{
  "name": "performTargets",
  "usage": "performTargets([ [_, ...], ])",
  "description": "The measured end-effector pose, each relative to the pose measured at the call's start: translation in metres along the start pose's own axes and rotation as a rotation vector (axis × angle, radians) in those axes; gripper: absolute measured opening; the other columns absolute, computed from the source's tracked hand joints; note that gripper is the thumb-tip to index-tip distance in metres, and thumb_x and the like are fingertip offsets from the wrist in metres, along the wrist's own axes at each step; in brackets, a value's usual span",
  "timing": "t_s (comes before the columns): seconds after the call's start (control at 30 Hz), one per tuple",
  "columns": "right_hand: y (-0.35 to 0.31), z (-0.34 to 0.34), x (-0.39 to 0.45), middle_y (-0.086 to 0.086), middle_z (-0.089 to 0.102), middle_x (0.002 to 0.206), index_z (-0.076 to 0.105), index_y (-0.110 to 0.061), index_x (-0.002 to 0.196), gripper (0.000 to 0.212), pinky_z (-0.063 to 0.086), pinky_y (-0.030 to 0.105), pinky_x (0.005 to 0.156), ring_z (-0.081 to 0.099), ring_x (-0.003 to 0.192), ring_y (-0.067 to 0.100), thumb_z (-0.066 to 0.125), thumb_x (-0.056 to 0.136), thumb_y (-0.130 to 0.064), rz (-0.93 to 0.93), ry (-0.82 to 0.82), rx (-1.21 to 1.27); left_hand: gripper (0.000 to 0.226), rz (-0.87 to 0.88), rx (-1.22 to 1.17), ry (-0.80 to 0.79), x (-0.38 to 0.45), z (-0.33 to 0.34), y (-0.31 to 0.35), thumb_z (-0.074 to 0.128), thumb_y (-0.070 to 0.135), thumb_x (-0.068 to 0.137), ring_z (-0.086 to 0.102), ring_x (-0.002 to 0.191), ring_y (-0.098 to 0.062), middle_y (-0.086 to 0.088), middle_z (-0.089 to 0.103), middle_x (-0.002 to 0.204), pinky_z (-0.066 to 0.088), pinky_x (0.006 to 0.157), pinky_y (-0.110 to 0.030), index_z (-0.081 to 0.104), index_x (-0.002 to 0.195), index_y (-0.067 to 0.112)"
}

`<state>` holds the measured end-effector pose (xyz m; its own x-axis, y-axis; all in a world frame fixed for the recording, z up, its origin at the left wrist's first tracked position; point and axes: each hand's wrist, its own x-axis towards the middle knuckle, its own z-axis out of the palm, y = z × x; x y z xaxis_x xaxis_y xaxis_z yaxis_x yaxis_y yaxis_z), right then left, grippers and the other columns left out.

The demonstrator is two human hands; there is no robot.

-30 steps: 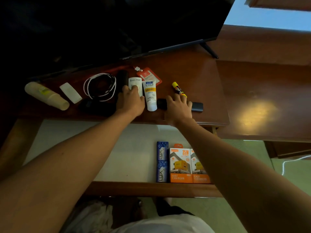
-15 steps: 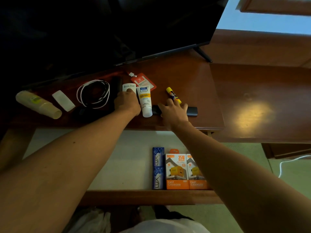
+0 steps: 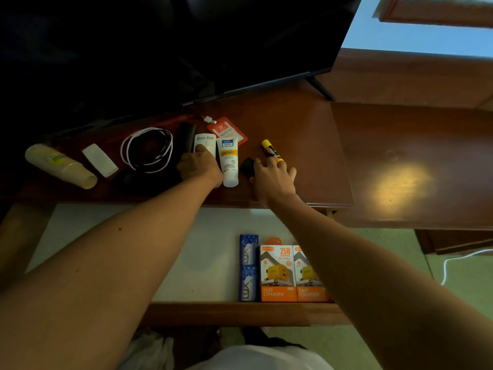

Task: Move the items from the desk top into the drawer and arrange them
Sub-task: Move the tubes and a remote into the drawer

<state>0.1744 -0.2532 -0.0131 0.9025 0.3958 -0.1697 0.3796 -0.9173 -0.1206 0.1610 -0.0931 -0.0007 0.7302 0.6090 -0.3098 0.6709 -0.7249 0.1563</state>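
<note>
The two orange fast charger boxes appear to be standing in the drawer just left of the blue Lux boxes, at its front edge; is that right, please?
Not quite: the head view shows the orange fast charger boxes just right of the blue Lux boxes, not left. They do stand in the drawer at its front edge.

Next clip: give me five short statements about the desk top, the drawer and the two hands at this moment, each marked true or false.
1. The drawer is open. True.
2. Two orange charger boxes lie in the drawer. True.
3. The white cable is in the drawer. False: it lies coiled on the desk top.
4. The left hand rests on the yellow marker. False: it is on a white card; the right hand is at the marker.
5. The white tube lies between the hands. True.
</note>
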Motion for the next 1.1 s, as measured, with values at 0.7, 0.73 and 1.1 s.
performTargets([
  [0.7, -0.030, 0.019, -0.058, 0.015, 0.052, 0.127, 0.051, -0.008, 0.129, 0.044, 0.050, 0.045, 0.090, 0.055, 0.112, 0.036, 0.052, 0.100, -0.042, 0.280, 0.092, 0.575, 0.070, 0.107, -0.317, 0.065, -0.073, 0.013, -0.053, 0.077, 0.033, 0.077, 0.061, 0.110, -0.035, -0.014, 0.058, 0.124, 0.057, 0.081, -0.045, 0.043, 0.136, 0.020],
  [0.73, -0.033, 0.022, -0.064, 0.015, 0.053, 0.126, 0.050, -0.009, 0.128, 0.043, 0.051, 0.045, 0.089, 0.056, 0.111, 0.035, 0.053, 0.100, -0.041, 0.291, 0.094, 0.600, 0.070, 0.109, -0.311, 0.065, -0.079, 0.017, -0.058, 0.077, 0.034, 0.076, 0.060, 0.110, -0.035, -0.014, 0.058, 0.123, 0.057, 0.081, -0.046, 0.042, 0.136, 0.020],
  [1.1, -0.061, 0.062, -0.128, 0.010, 0.053, 0.121, 0.047, -0.012, 0.124, 0.041, 0.051, 0.037, 0.080, 0.058, 0.106, 0.027, 0.056, 0.099, -0.043, 0.330, 0.049, 0.709, 0.073, 0.301, -0.153, 0.042, -0.153, 0.071, -0.118, 0.069, 0.044, 0.080, 0.055, 0.103, -0.033, -0.015, 0.056, 0.116, 0.055, 0.074, -0.042, 0.033, 0.139, 0.020],
])
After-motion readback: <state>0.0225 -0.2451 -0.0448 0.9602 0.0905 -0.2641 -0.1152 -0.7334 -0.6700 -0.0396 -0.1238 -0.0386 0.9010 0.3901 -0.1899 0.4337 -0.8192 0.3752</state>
